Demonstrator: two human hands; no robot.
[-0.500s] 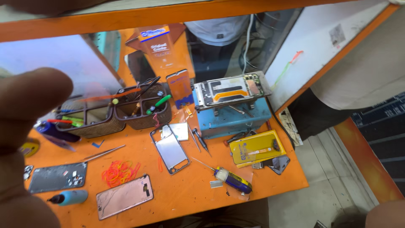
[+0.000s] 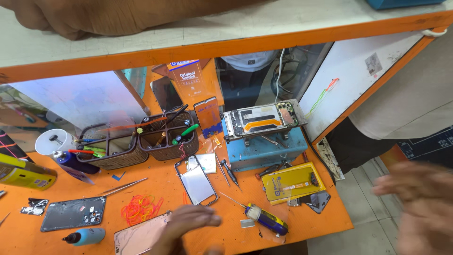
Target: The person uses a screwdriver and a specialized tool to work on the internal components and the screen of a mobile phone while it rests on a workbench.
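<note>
**Tabletop** (image 2: 155, 182): orange, crowded with phone parts. All places are given from the blue stand.

1. Shelf (image 2: 236, 28): above and behind the stand. Another person's hand (image 2: 94, 16) rests on it, far to the left.
2. Stand (image 2: 264, 148): blue box, right of centre on the tabletop.
3. Baskets (image 2: 141, 141): two dark ones, left of the stand, holding pens and tools.
4. Opened phone (image 2: 262, 118): lies flat on top of the stand, back off, with the board and an orange cable exposed.
5. Yellow pad (image 2: 292, 182): just in front of the stand.
6. Dark cover (image 2: 73, 213): far left of the stand and forward, lying loose.
7. Pink cover (image 2: 139, 236): left of the stand and well forward, at the near edge.
8. Frame (image 2: 196, 179): just left of the stand and forward, a bare rim and panel with nothing fitted.
9. Left hand (image 2: 188, 224): forward and left of the stand, between the frame and the pink cover. The grip is released, fingers flat, and it holds nothing. Whether it touches the cover cannot be told.
10. Right hand (image 2: 415, 203): right of the stand, off the tabletop and blurred. The fingers seem spread and empty.
11. Screwdriver (image 2: 265, 219): blue and yellow, straight in front of the stand, untouched.
12. Rubber bands (image 2: 140, 208): orange heap, left of the stand and forward.

State of work: one phone is open and the covers and frame lie apart. No part or tool is in hand, and nothing shown is refitted.
</note>
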